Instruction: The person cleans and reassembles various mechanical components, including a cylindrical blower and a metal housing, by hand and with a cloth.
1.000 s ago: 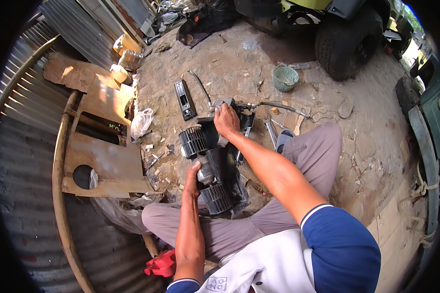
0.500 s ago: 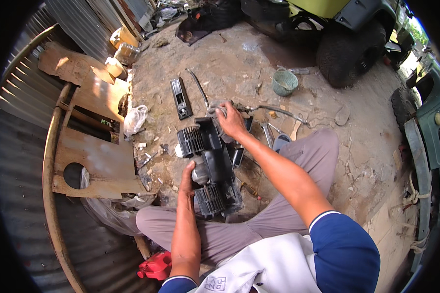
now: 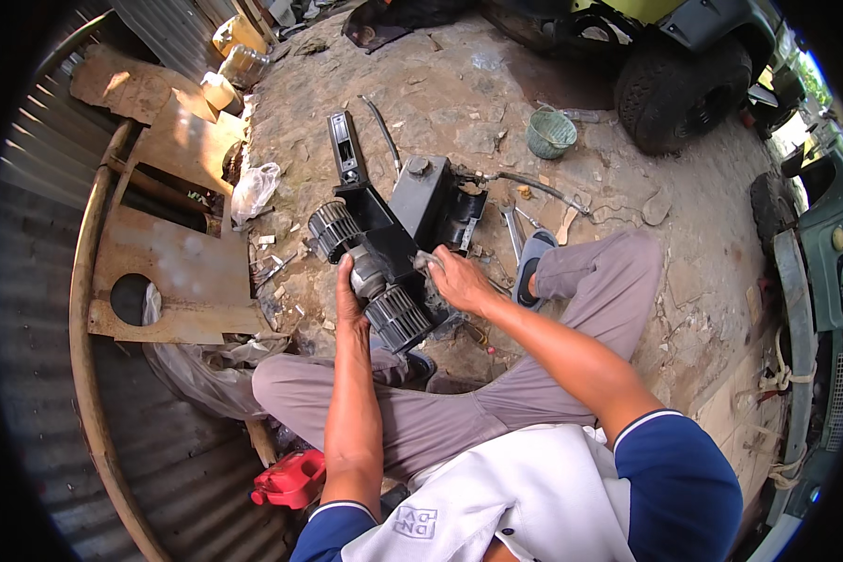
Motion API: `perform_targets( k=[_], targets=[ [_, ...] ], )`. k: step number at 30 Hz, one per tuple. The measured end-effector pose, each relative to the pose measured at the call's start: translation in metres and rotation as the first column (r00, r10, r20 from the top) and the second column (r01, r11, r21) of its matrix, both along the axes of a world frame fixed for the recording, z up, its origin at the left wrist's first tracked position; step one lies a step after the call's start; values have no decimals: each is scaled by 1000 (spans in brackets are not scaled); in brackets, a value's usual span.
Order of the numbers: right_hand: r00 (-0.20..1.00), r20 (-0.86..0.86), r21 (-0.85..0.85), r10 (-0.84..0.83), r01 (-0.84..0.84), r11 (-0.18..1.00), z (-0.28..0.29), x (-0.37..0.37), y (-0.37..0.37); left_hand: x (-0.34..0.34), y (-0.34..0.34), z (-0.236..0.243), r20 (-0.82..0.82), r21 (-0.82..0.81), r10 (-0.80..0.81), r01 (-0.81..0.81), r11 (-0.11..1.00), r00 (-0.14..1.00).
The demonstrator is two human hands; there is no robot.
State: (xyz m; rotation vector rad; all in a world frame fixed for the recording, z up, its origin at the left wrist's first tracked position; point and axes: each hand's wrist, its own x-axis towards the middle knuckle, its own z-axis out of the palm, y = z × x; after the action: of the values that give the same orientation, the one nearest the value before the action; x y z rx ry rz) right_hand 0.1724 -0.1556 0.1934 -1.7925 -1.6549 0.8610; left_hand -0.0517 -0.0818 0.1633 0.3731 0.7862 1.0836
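Currently, left hand (image 3: 348, 293) grasps black twin-fan blower (image 3: 369, 273), right hand (image 3: 462, 284) pinches grey rag (image 3: 425, 259) at its edge, dark box (image 3: 421, 197) beyond both hands (green bucket (image 3: 551, 134) farther off)

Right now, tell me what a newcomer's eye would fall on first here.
First, the black fan with two wheels in the middle, held by the left hand while the right hand holds a grey rag at its edge. Then the big black tyre at upper right, and the bright red can at lower left.
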Motion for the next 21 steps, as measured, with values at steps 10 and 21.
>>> perform_targets(
  k=[10, 21],
  targets=[
    [887, 215, -387, 409, -307, 869, -36, 56, -77, -18, 19, 18, 109, 26, 193, -197, 980, 975],
    [958, -188, -55, -216, 209, 976, -106, 138, 17, -43, 22, 2, 171, -32, 280, -279, 960, 945]
  ],
)
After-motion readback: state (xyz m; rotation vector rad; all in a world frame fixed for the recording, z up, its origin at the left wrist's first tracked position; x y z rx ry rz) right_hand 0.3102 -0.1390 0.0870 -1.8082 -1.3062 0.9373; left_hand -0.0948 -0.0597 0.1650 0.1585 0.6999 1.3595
